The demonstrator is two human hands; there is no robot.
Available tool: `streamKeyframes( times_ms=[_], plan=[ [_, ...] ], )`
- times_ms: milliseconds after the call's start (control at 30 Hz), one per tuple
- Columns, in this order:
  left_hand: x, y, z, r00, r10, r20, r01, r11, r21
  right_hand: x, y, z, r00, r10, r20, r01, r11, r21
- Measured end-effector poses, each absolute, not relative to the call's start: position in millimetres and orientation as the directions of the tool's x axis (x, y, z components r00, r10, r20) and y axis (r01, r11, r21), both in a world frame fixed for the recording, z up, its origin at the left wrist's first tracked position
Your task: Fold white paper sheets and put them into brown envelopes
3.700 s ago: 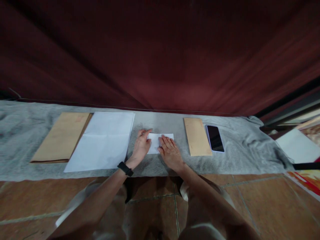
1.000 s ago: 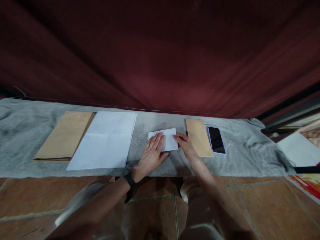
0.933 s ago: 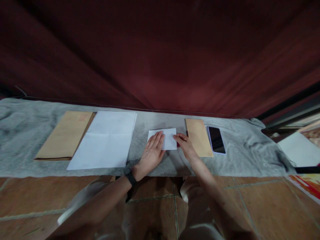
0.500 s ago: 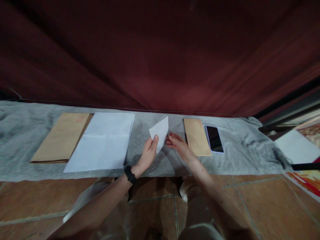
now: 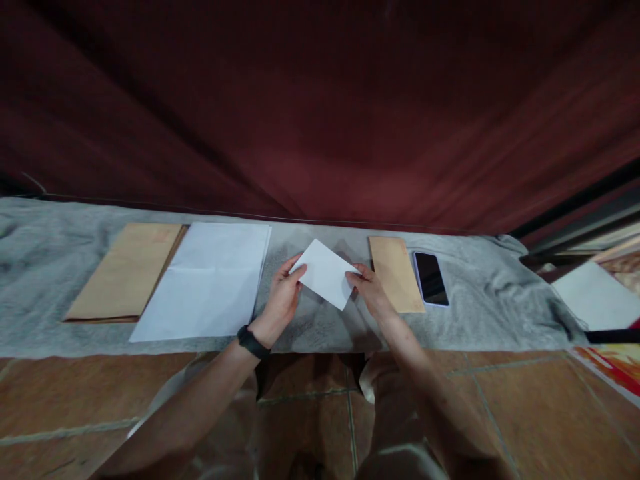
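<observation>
A folded sheet of white paper (image 5: 326,275) is held in the air between my hands, tilted, its flat face up. My left hand (image 5: 286,288) pinches its left end, thumb on top and fingers beneath. On the other end, my right hand (image 5: 367,288) grips the lower right part the same way. Left of my hands lies a stack of large white paper sheets (image 5: 210,280) with a crease across it. To the right, close to my right hand, is a small brown envelope (image 5: 397,273).
Large brown envelopes (image 5: 125,273) lie at the far left, partly under the white sheets. A phone (image 5: 431,279) rests right of the small envelope. Everything lies on a grey cloth (image 5: 500,293), with a dark red curtain (image 5: 320,120) behind. Tiled floor (image 5: 540,407) shows below.
My right hand, open beside the folded paper before, has closed on its right end. The paper has turned from upright and angled to lying broad across both hands.
</observation>
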State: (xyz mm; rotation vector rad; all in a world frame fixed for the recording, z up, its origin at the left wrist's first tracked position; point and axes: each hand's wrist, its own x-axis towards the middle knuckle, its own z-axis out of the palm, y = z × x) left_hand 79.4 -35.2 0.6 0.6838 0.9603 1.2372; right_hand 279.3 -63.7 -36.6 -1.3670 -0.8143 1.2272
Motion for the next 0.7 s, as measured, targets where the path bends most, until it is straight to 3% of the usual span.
streamKeyframes(
  times_ms=[100, 200, 400, 567, 700],
  plan=[
    [62.2, -25.0, -7.5, 0.06, 0.98, -0.191, -0.188, 0.199, 0.962, 290.4, -59.5, -43.0, 0.211, 0.966, -0.15, 0.074, -0.169, -0.983],
    [51.0, -20.7, -17.7, 0.157, 0.973, -0.172, 0.077, 0.162, 0.984, 291.1, -56.1, -46.1, 0.23, 0.969, -0.089, 0.304, -0.158, -0.94],
    [45.1, -19.2, -27.8, 0.137, 0.99, -0.042, 0.376, -0.012, 0.927, 272.3, -59.1, -39.3, 0.245, 0.942, 0.231, 0.706, -0.01, -0.708],
    [46.4, -13.1, -32.4, 0.122, 0.992, -0.024, 0.391, -0.025, 0.92, 242.2, -74.8, -40.4, -0.038, 0.965, 0.26, 0.786, 0.189, -0.588],
    [50.0, -13.4, -34.4, 0.128, 0.992, -0.005, 0.544, -0.066, 0.836, 222.8, -89.5, -50.6, -0.174, 0.962, 0.209, 0.849, 0.254, -0.463]
  ],
)
